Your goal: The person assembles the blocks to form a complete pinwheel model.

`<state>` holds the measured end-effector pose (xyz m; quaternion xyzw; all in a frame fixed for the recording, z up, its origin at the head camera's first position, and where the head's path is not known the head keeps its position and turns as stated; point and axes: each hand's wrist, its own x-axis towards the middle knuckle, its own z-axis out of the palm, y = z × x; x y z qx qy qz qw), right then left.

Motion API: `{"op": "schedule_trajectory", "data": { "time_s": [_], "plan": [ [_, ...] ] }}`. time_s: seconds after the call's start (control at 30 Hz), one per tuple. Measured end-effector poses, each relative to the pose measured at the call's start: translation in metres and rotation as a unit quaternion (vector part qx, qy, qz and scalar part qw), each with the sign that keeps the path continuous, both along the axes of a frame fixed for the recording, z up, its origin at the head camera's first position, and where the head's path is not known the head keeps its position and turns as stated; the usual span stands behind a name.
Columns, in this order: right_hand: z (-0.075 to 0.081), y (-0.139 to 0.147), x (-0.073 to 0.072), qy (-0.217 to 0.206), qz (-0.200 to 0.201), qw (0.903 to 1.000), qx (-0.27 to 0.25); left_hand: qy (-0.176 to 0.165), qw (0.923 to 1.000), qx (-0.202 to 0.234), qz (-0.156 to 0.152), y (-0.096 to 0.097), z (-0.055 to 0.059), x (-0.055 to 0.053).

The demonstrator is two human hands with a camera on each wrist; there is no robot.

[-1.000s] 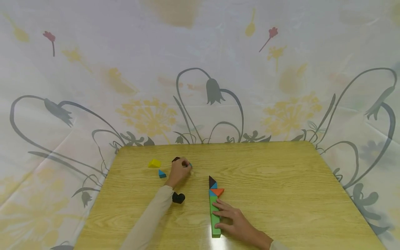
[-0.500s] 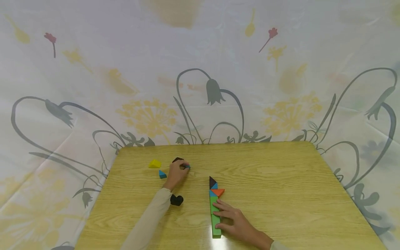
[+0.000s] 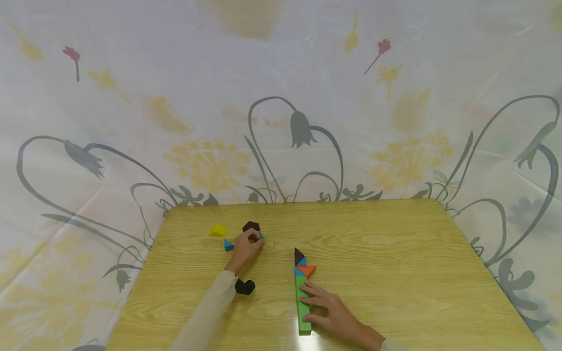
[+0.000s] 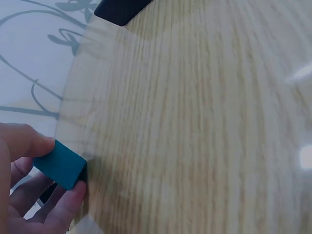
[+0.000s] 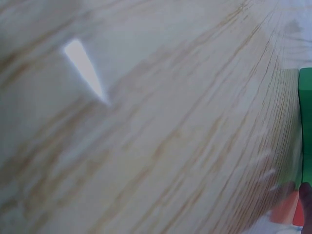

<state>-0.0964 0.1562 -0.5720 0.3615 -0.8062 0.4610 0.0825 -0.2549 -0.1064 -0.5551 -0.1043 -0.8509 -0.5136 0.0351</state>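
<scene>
Head view: pinching one blue block (image 3: 261, 236) in left grip (image 3: 244, 247); resting unclenched right grip (image 3: 332, 311) on two green blocks (image 3: 303, 309), near one orange triangle (image 3: 307, 270)

A pale, creased curtain (image 3: 281, 63) is hanging around a wood-grained table (image 3: 395, 253); grey, yellow and red flowers (image 3: 301, 129) are patterning it, and glare (image 5: 85, 70) is shining on the table.
</scene>
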Motion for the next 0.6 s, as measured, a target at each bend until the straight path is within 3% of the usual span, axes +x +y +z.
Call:
{"op": "schedule_trajectory", "data": {
  "time_s": [0.1,0.17,0.43,0.6],
  "plan": [
    [-0.001,0.002,0.000,-0.008,0.002,0.9999,0.005,0.001,0.9999,-0.009,-0.007,-0.002,0.001,0.002],
    [-0.012,0.004,-0.002,-0.011,0.003,0.9999,0.007,-0.008,0.9997,-0.012,-0.018,-0.004,0.002,0.002],
    [-0.013,0.003,-0.003,-0.015,0.003,0.9999,0.006,-0.045,0.9950,-0.041,-0.080,-0.014,0.008,0.000],
    [-0.012,0.003,-0.003,-0.012,0.005,0.9999,0.006,-0.050,0.9908,-0.050,-0.115,-0.019,0.009,-0.001]
  ]
}}
